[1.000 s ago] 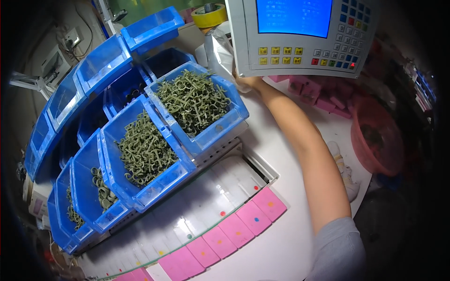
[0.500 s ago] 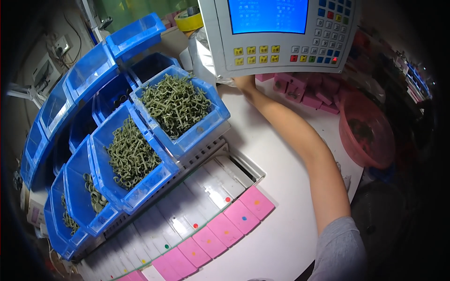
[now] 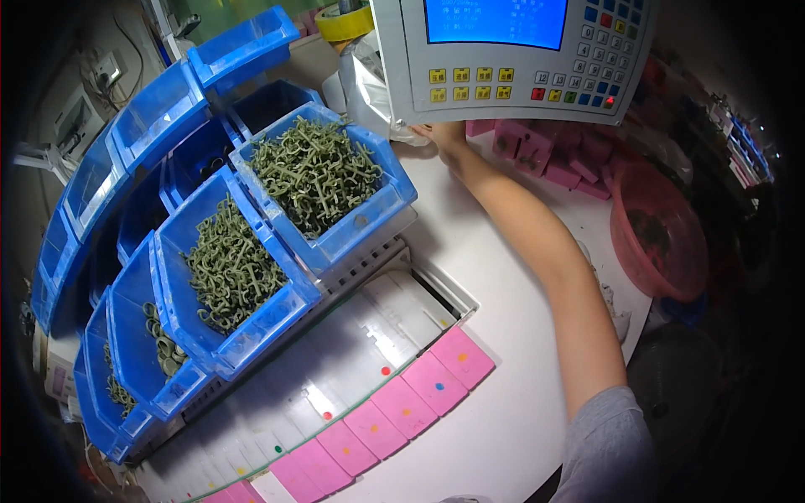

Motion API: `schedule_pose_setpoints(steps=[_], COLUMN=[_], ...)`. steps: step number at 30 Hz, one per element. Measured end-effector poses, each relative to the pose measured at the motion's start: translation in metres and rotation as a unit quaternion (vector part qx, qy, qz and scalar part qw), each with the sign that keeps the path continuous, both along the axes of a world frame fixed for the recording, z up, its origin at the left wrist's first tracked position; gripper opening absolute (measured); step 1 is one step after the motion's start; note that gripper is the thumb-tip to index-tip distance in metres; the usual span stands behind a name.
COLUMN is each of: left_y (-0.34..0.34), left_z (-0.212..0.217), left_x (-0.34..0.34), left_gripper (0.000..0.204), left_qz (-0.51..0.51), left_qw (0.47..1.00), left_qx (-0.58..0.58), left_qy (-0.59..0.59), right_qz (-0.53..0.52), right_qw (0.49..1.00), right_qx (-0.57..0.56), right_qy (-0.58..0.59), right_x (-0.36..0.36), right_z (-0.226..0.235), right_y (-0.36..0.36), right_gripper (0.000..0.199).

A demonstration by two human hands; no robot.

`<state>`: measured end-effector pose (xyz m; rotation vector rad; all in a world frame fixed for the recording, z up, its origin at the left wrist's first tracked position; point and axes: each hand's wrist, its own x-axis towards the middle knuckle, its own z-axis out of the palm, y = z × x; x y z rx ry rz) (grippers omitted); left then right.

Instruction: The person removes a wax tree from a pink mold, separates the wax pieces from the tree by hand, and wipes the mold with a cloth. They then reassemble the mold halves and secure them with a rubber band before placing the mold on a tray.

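Note:
My right arm stretches up from the lower right in a grey sleeve. My right hand (image 3: 444,135) reaches under the lower edge of a control panel (image 3: 402,75) with a blue screen and coloured keys. The panel hides most of that hand; only the wrist and some fingertips show, beside a silver plastic bag (image 3: 369,92). Whether the hand holds anything cannot be seen. My left hand is out of view. Below the arm runs a curved row of white strips (image 3: 335,352) with coloured dots, edged by pink blocks (image 3: 432,381), also dotted.
Blue bins (image 3: 390,180) at left hold small green curled pieces (image 3: 314,176); more blue bins (image 3: 159,117) rise behind. A pink basin (image 3: 629,226) stands at right, near stacked pink blocks (image 3: 579,168). Yellow tape (image 3: 344,25) sits behind the panel, and the white tabletop (image 3: 503,352) lies below.
The white strips have slid toward the lower left along the pink blocks, and a yellow dot has appeared at their upper end. My right fingertips show slightly more, left of the wrist.

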<state>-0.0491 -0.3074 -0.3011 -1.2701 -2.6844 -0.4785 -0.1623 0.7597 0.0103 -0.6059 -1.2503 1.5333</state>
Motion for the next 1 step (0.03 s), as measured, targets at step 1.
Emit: schedule_pose_setpoints(steps=[1], left_y=[-0.0052], left_z=[-0.0061], left_x=[-0.0010], left_gripper=[0.020], left_qz=[0.001], left_qw=[1.000], left_qx=[0.001], left_qy=[-0.002], right_qz=[0.012], right_qw=[0.999], right_qx=[0.027], right_qy=[-0.025], right_x=[0.0016], right_z=[0.0041], right_y=[-0.0048], right_gripper=[0.030])
